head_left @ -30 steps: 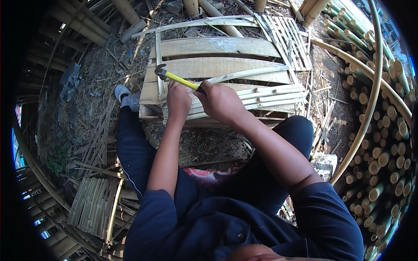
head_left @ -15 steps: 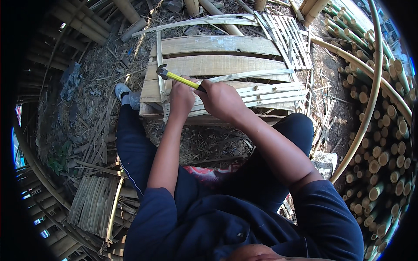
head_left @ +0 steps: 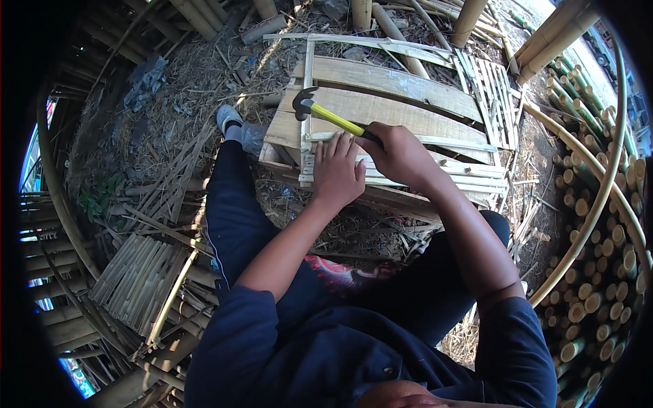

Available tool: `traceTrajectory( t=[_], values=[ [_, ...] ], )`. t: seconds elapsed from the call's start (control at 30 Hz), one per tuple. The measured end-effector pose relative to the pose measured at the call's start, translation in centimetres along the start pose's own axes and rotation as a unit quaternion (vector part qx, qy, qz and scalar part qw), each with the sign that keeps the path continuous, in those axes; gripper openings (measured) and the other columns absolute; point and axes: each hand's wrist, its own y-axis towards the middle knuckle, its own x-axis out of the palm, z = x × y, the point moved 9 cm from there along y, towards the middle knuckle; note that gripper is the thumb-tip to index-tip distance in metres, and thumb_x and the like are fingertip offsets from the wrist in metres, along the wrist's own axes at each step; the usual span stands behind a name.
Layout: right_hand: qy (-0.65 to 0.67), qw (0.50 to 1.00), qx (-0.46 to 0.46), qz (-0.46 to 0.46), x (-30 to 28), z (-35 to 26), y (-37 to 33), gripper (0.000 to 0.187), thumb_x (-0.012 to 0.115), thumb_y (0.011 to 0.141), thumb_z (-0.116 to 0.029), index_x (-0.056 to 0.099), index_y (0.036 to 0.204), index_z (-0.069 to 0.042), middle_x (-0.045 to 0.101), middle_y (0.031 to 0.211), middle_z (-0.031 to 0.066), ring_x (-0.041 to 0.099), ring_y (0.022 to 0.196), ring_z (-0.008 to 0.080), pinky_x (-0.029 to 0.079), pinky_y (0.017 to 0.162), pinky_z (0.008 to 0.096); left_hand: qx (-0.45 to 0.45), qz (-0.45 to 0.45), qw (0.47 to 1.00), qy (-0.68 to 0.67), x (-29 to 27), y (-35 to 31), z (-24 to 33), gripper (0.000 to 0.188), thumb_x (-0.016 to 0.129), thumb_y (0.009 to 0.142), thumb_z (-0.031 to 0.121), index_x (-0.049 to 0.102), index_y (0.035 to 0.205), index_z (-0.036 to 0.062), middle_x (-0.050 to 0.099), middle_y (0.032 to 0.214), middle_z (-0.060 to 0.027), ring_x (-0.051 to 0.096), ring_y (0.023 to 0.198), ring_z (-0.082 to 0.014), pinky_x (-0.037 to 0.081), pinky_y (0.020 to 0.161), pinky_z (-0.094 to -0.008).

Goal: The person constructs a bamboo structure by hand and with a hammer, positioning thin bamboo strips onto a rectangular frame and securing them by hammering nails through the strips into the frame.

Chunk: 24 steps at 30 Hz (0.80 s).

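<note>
My right hand (head_left: 403,156) is closed round the black grip of a claw hammer (head_left: 338,120) with a yellow shaft and dark head. The hammer head is over the left upright strip of a frame of thin bamboo slats (head_left: 469,182). My left hand (head_left: 338,175) lies on the left end of these slats, fingers stretched out and palm down, beside the hammer shaft. Beneath the frame is a low table of wide wooden planks (head_left: 360,103) with gaps between them. Whether a nail stands under the hammer or my fingers cannot be seen.
A panel of narrow slats (head_left: 495,98) rests at the table's right end. Cut bamboo poles (head_left: 592,299) are stacked at the right, behind a long bent pole (head_left: 598,194). A bundle of short sticks (head_left: 139,275) lies at lower left. Bamboo scraps litter the ground (head_left: 173,119).
My left hand has gone from closed fingers under the hammer to stretched-out fingers on the slats. The right hand still grips the hammer. The whole view has shifted and turned slightly.
</note>
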Motion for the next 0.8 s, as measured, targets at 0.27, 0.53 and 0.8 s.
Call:
traceTrajectory(
  t=[0.27, 0.53, 0.8],
  values=[
    [-0.191, 0.981, -0.003, -0.037, 0.8, 2.7, 3.2, 0.038, 0.058, 0.100, -0.034, 0.065, 0.093, 0.003, 0.068, 0.078, 0.0230, 0.068, 0.077, 0.0428, 0.053, 0.071, 0.0497, -0.013, 0.059, 0.998, 0.016, -1.4, -0.5, -0.5, 0.056, 0.054, 0.096, 0.034, 0.050, 0.145, 0.0062, 0.048, 0.148, -0.0170, 0.037, 0.144, -0.0357, 0.017, 0.122, -0.0601],
    [-0.169, 0.984, 0.004, -0.061, 3.3, 8.2, 3.9, 0.034, 0.078, 0.083, -0.027, 0.064, 0.095, 0.002, 0.069, 0.090, 0.0224, 0.068, 0.086, 0.0402, 0.054, 0.078, 0.0465, 0.032, 0.079, 0.996, -0.037, -1.3, -0.7, 0.0, 0.057, 0.055, 0.095, 0.029, 0.049, 0.141, -0.0043, 0.047, 0.147, -0.0209, 0.035, 0.145, -0.0359, 0.023, 0.123, -0.0524],
    [-0.140, 0.983, -0.100, -0.065, 4.8, 8.1, 4.1, 0.030, 0.076, 0.084, -0.022, 0.064, 0.094, 0.004, 0.065, 0.097, 0.0216, 0.067, 0.088, 0.0420, 0.053, 0.077, 0.0479, 0.027, 0.057, 0.998, -0.030, -0.9, 0.0, 0.7, 0.059, 0.055, 0.091, 0.023, 0.046, 0.139, -0.0101, 0.046, 0.143, -0.0260, 0.039, 0.141, -0.0398, 0.025, 0.122, -0.0522]
  ],
)
